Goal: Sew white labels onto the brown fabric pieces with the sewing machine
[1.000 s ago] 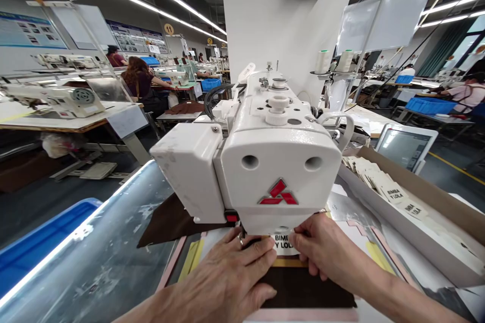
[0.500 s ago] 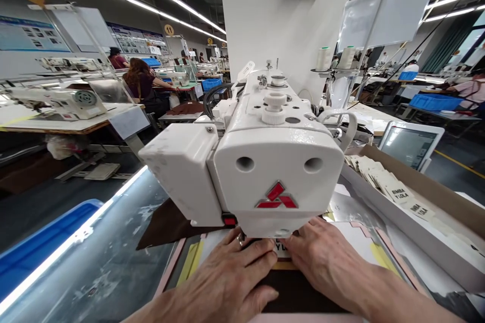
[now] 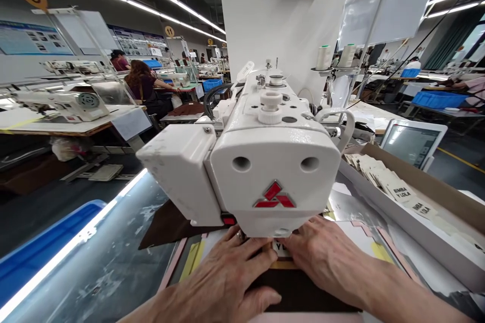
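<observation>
A white sewing machine head [image 3: 275, 171] with a red three-diamond badge stands right in front of me. Under its front edge lies a pale label [image 3: 282, 249] with black lettering, partly covered by my fingers. Beneath the label is dark brown fabric [image 3: 291, 290]. My left hand [image 3: 238, 267] lies flat at the label's left side, fingers stretched out, a ring on one finger. At the label's right side, my right hand [image 3: 322, 252] presses down with its fingers extended; its fingertips are hidden behind the machine head. The needle area is out of sight.
A long box [image 3: 411, 212] of printed labels stands at the right, with a tablet-like screen [image 3: 409, 144] behind it. Blue bins [image 3: 49, 242] sit low at the left. Thread cones [image 3: 324, 58] stand behind the machine. Other people work at machines further back.
The view has shifted very slightly. My left fingers have edged a little over the label, so less lettering shows. Both hands otherwise stay in place.
</observation>
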`<act>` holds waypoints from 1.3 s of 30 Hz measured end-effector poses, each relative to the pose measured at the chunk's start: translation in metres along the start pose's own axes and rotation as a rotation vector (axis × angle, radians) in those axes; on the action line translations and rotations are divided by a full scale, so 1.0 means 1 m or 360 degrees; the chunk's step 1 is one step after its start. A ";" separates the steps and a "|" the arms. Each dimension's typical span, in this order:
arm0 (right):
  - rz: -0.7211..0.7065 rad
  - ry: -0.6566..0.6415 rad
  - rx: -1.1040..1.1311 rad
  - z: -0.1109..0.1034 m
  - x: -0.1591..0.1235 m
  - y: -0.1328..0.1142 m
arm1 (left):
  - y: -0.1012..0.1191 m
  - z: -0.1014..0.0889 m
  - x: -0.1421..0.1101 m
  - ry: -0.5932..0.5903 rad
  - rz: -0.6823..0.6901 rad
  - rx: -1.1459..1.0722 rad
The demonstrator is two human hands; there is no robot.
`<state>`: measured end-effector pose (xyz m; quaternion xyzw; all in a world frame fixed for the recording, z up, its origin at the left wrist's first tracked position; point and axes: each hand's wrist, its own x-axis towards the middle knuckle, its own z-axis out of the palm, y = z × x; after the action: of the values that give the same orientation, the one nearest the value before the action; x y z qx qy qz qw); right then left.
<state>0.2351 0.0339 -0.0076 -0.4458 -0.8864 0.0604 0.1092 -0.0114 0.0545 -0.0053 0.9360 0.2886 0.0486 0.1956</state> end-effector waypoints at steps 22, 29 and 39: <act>-0.0203 -0.0025 0.0142 0.004 -0.015 0.010 | -0.017 0.006 -0.005 0.0034 0.0174 0.0277; -0.0244 0.0052 0.0050 0.012 -0.017 0.013 | -0.036 0.021 -0.020 0.0153 0.0291 0.0490; -0.0262 0.0056 0.0013 0.014 -0.020 0.013 | -0.013 -0.001 -0.002 -0.0084 0.0116 0.0346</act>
<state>0.2533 0.0251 -0.0263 -0.3720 -0.9178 0.0469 0.1310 -0.0203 0.0636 -0.0100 0.9625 0.2526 -0.0007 0.0986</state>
